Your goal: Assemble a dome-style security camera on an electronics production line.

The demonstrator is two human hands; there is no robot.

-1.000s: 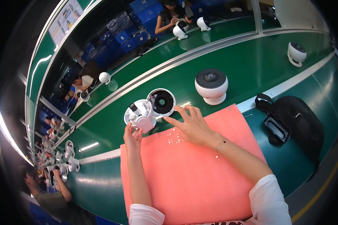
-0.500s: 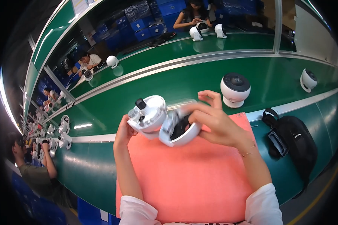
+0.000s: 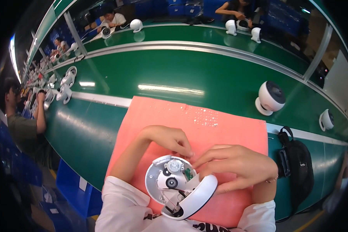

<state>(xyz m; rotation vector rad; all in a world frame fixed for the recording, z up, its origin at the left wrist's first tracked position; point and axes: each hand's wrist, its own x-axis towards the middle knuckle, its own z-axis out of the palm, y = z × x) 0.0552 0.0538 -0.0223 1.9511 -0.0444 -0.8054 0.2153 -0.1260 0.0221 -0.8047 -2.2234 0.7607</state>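
An opened white camera housing [image 3: 152,181] sits low over the pink foam mat [image 3: 143,116], close to my body. Its inside faces up, showing a round silver motor, black ring-shaped parts, thin wires and a bit of green circuit board. A curved white shell [image 3: 199,197] hangs on its right side, joined by wires. At the housing's far edge my left hand [image 3: 168,139] is closed, thumb and forefinger pinched; what lies between them is too small to make out. My right hand [image 3: 236,166] grips the housing from the right, fingertips at its rim and thumb by the shell.
On the green conveyor belt stand a white round camera [image 3: 270,97] and a smaller one [image 3: 326,120]. A black bag [image 3: 299,166] lies right of the mat. At left are more white housings [image 3: 64,94], a blue bin [image 3: 75,189] and a co-worker [image 3: 25,120]. Others sit across the belt.
The housing has come down toward my body and turned so its inside faces up. My left hand has shifted from its left side to its far edge. The view has swung too.
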